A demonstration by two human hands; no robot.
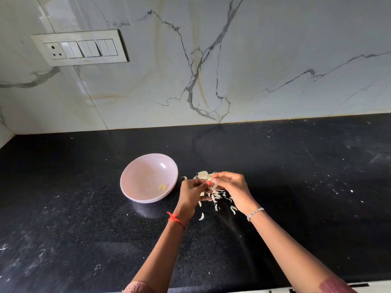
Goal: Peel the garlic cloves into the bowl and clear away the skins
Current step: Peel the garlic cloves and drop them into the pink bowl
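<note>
Soft, even light brightens the marble wall (275, 49), while the black counter (84, 229) stays dim — a small glare spot sits inside the bowl (143, 176). Wide-angle distortion bends the edges; focus is fairly sharp.

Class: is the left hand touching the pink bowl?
Apart. The head view shows a strip of black counter between the left hand and the bowl.

One head-worn wide-angle view looks forward and down, close over the countertop (84, 229), facing the wall (275, 49).

left hand (193, 192): fingers curled, thumb pinching the garlic clove (202, 175)
right hand (230, 187): curled over, fingertips on that same clove
forearms (160, 250): both stretched forward, angling together
</note>
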